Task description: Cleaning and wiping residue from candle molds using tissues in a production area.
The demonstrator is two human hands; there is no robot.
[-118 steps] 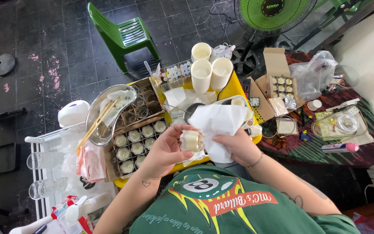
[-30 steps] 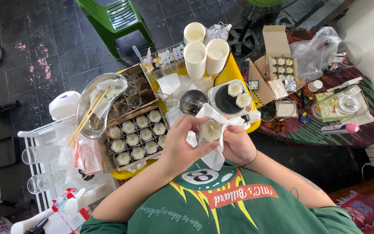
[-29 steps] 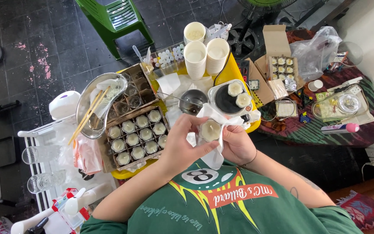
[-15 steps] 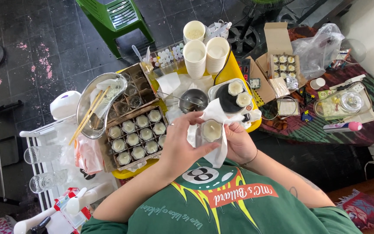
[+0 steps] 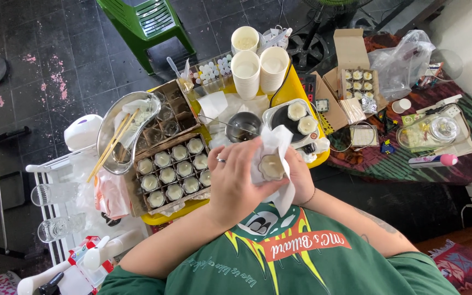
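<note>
Hands near the chest: left hand and right hand both grasp a small wax-filled glass wrapped in white tissue. Risk: loose tissue could let it slip. Farther left, cardboard tray holds filled glasses; far, paper cups stacked.

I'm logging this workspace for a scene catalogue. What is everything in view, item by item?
small filled glass: one, cream filling, in both hands
white cloth: one, wrapped round that glass
divided box of filled glasses: one, brown, left of the hands
metal bowl with sticks: one, silver, far left on the tray
yellow tray: one, under the boxes
paper cup stacks: three, white, tray's far edge
green chair: one, on the floor beyond
left hand: on the glass
right hand: under the cloth
</note>
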